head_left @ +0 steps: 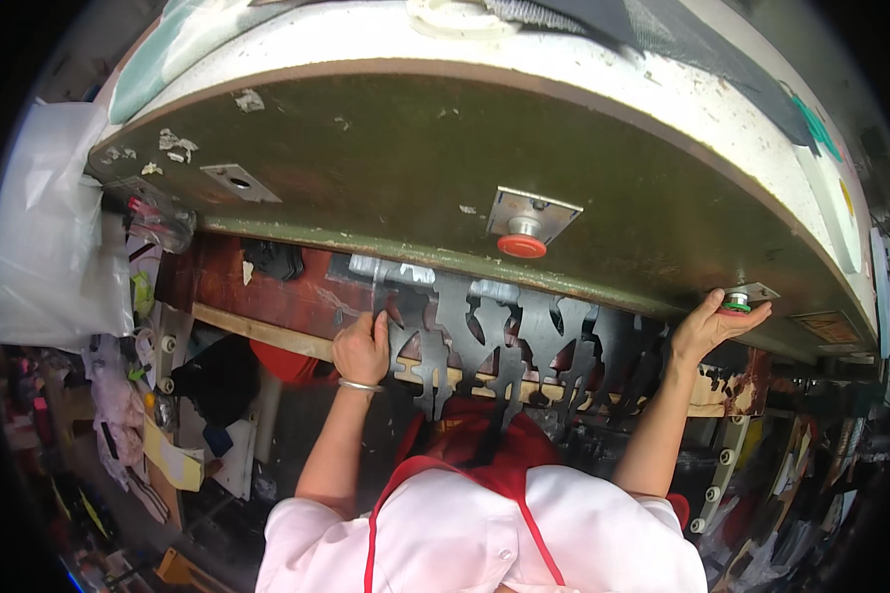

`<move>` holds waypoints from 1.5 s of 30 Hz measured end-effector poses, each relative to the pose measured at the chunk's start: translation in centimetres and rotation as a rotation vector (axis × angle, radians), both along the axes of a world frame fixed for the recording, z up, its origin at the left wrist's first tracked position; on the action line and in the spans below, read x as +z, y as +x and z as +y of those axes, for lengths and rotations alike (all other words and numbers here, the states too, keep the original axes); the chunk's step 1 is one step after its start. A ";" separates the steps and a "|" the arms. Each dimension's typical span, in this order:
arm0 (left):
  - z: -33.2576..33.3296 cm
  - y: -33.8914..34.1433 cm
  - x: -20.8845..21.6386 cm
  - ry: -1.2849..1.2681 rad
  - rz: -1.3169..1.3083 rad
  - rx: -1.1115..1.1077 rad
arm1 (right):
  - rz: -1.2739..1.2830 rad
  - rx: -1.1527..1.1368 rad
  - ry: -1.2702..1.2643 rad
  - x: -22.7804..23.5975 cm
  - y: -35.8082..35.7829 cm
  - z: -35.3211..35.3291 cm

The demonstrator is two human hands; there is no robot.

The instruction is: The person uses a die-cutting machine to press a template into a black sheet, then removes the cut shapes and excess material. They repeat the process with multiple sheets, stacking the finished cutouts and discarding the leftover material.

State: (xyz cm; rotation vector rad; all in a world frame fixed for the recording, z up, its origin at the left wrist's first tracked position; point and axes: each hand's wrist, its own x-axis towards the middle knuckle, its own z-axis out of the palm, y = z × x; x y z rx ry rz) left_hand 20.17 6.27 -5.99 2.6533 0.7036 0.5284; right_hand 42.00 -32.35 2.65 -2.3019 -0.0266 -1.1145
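Well left of your left fingers hangs a translucent plastic bag point(54, 237), its contents indiscernible; nearer them, a small clear wrapper point(173, 229) encloses a pink item point(138, 206). Your left hand point(363, 346) is curled; whether it grips anything cannot be told. Dark cut-out sheets point(453, 311) lie just right of those fingers. Your right hand point(707, 331) is unclenched, fingers extended at the green button point(736, 307).

The left grip point(362, 348) is curled, the right grip point(714, 324) outstretched.
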 end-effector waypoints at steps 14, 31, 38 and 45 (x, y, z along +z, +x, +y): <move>-0.8 -1.9 -2.6 -0.162 -0.174 0.079 | 0.485 -0.094 -0.224 -15.3 -7.3 -21.9; -3.3 -10.1 1.7 -0.182 -0.265 0.060 | 0.744 0.923 0.222 -5.3 -15.2 16.0; -5.2 -11.4 -1.1 0.000 -0.173 -0.011 | 0.479 0.697 -0.155 -7.1 -25.0 22.2; -4.6 -15.0 -0.7 0.089 -0.079 -0.143 | 0.778 0.928 0.573 -4.3 -26.2 18.5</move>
